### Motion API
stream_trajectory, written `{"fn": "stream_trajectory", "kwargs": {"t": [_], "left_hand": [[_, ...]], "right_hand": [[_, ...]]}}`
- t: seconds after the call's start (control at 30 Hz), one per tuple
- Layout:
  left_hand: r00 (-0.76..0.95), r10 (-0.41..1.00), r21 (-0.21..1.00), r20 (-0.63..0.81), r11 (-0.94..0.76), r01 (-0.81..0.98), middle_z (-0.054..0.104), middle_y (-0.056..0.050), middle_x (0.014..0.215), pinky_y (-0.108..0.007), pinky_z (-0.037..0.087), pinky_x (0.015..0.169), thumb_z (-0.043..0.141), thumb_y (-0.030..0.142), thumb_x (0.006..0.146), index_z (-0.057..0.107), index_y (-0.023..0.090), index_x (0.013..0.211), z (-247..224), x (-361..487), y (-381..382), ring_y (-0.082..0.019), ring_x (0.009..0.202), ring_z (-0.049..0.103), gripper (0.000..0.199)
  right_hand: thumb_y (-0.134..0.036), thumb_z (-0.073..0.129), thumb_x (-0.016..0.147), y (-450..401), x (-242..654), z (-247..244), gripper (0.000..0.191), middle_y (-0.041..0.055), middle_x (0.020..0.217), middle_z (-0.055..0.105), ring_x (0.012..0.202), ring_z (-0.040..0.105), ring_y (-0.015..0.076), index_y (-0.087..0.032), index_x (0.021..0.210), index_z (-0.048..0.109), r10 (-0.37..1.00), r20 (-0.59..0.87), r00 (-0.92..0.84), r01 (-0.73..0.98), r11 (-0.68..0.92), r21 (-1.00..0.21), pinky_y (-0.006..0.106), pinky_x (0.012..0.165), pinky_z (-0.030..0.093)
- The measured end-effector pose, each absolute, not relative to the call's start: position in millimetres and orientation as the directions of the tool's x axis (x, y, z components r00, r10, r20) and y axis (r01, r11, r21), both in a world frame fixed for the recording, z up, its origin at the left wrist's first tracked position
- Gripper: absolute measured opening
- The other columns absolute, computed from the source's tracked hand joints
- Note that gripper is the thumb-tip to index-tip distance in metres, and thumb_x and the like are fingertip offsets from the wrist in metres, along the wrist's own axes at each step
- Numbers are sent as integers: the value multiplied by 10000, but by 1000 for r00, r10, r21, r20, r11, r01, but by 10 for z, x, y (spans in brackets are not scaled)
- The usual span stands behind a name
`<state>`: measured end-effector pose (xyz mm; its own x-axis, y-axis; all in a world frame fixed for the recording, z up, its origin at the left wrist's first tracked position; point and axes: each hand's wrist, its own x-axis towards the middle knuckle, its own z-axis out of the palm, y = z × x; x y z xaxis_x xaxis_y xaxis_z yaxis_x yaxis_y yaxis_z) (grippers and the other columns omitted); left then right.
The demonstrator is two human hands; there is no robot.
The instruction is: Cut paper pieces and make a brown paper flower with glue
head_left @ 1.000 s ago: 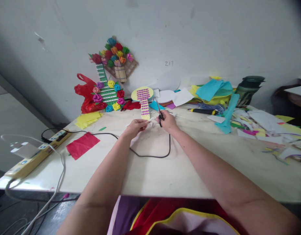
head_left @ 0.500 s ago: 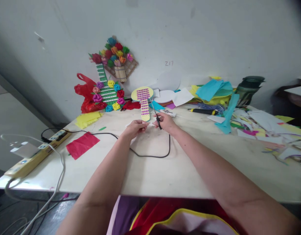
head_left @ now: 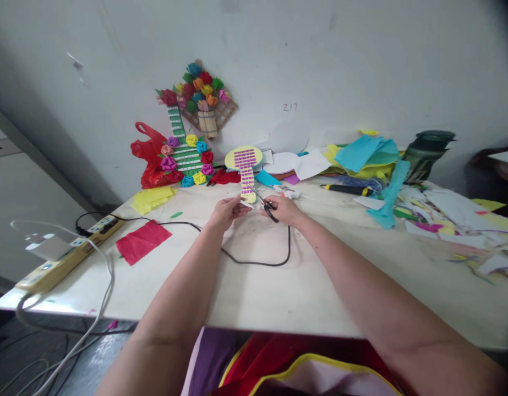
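Note:
My left hand (head_left: pixel 229 213) pinches a thin white strip (head_left: pixel 247 204), probably paper, between its fingertips. Black-handled scissors (head_left: pixel 270 212) are in my right hand (head_left: pixel 283 210), with their blades pointing up and left toward the strip. Whether the blades touch the strip I cannot tell. Just beyond both hands lies a yellow guitar-like cutout (head_left: pixel 247 170) with purple rows on its face. A white object (head_left: pixel 287 192) rests behind my right hand; its kind is not clear.
A black cable (head_left: pixel 257 263) loops under my forearms. At left are a power strip (head_left: pixel 67 256), red paper (head_left: pixel 143 242) and yellow paper (head_left: pixel 153 199). A green flower-decked guitar craft (head_left: pixel 185 154) stands at the wall. Paper scraps (head_left: pixel 447 214) and a dark bottle (head_left: pixel 427 154) are at right.
The scissors have tilted lower toward the left, and their blades now lie nearer the white strip. The strip shows more clearly in my left hand. The whole view has shifted slightly.

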<state>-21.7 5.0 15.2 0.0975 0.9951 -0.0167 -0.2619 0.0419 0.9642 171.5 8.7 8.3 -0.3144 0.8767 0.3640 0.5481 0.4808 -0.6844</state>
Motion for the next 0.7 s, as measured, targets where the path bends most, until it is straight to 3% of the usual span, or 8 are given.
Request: {"fn": "stream_trajectory", "kwargs": {"t": [0.1,0.23,0.47,0.7], "left_hand": [[89,996,958,-15,40,-284,661,-102,635,-229,516,559,478,231,840,583,70,862,157,-252,49,-175,630,662,193],[68,997,943,-47,67,-325,669,-113,663,-254,526,596,476,220,836,578,83,864,143,-292,66,-202,691,670,173],[71,991,930,-117,134,-343,673,-121,681,-268,531,615,478,239,829,589,82,926,130,-355,116,-198,670,668,214],[71,989,928,-134,150,-341,678,-117,672,-247,527,562,465,219,832,572,77,1040,131,-353,115,-184,618,662,274]], "right_hand": [[-484,620,641,48,1755,114,343,-19,762,669,717,596,153,-251,892,636,878,333,-343,730,472,-494,224,567,398],[-545,596,639,0,1783,157,420,-29,778,677,769,600,161,-289,970,628,867,318,-384,810,482,-334,237,608,376],[-569,588,644,-9,1825,178,475,5,846,674,792,587,179,-280,1019,621,810,302,-503,818,559,-136,254,619,342],[-574,560,674,-27,1826,188,459,21,896,669,829,581,188,-281,1023,616,768,319,-555,804,594,-32,255,595,304]]}}
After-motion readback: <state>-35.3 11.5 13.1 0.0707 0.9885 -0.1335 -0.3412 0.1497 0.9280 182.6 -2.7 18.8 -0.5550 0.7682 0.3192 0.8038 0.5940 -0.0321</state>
